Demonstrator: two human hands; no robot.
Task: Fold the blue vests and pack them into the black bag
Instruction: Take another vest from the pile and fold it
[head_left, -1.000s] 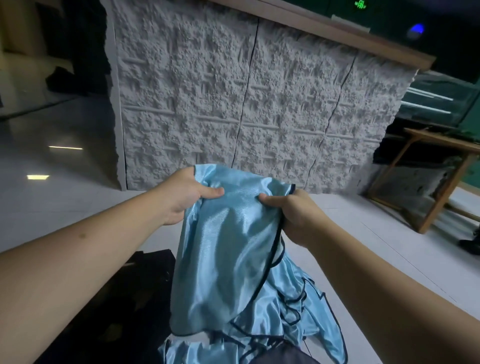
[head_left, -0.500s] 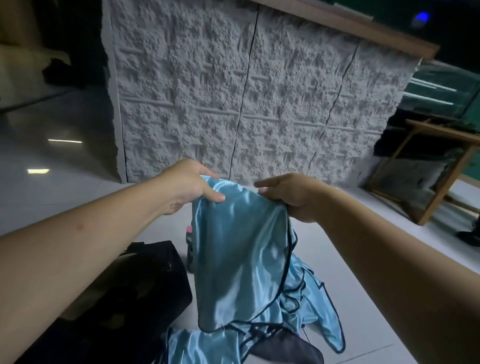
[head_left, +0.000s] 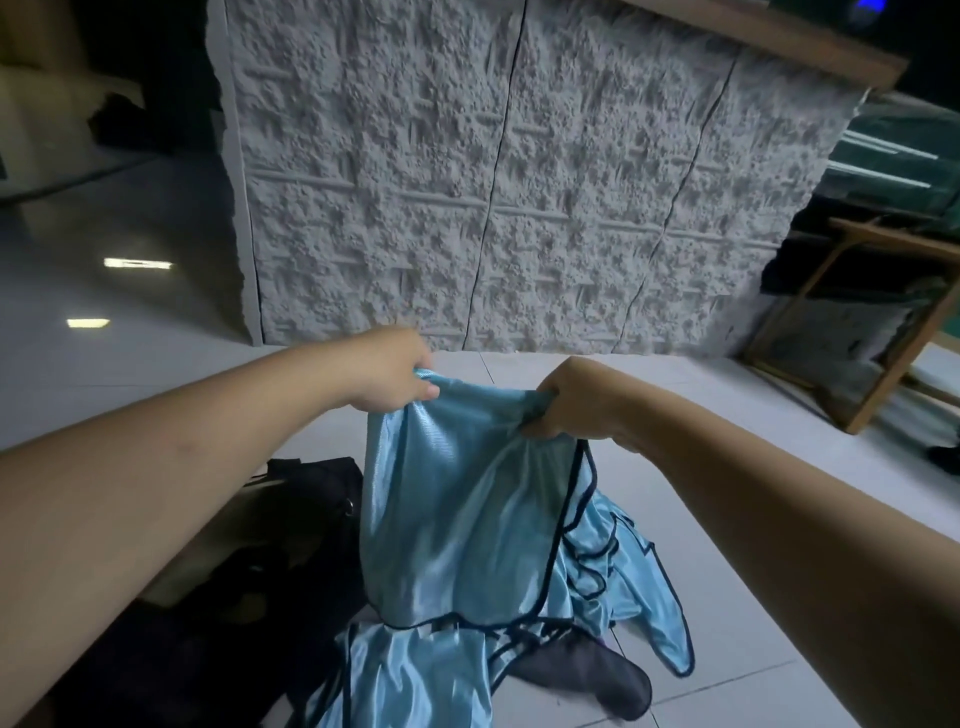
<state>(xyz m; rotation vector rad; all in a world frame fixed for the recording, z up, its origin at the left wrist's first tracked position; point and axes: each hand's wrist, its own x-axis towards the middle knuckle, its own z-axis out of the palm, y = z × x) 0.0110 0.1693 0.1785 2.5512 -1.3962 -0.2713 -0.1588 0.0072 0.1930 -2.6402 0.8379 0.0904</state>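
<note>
Blue vest (head_left: 457, 514) hangs between my two hands, up off the floor, top edge bunched. Left hand (head_left: 387, 371) pinches the left top corner, thumb over fabric, fingers curled behind. Right hand (head_left: 576, 402) grips the right top corner in a closed fist, cloth gathered inside it. Panel drapes roughly flat below, dark piping running down its right side and along the hem. Hem sits just above the pile of other vests (head_left: 613, 582) heaped on the tiled floor (head_left: 727, 395); can't tell if it touches them. Black bag (head_left: 291, 519) lies just left of the hanging vest, mouth looks open toward me, partly hidden by my left forearm. Dark sock-like item (head_left: 597, 675) pokes out under the pile, can't identify it. Textured grey wall panel (head_left: 519, 182) ahead, wooden table (head_left: 883, 322) far right. My read: mid-fold, vest held up to square it. To do it well: pull the corners apart so the top edge goes taut, match the piping edges, then bring the corners together to halve it. Satin looks slippery, so keep the pinch firm and lift the hem clear of the pile before folding, or it drags the loose straps along.
</note>
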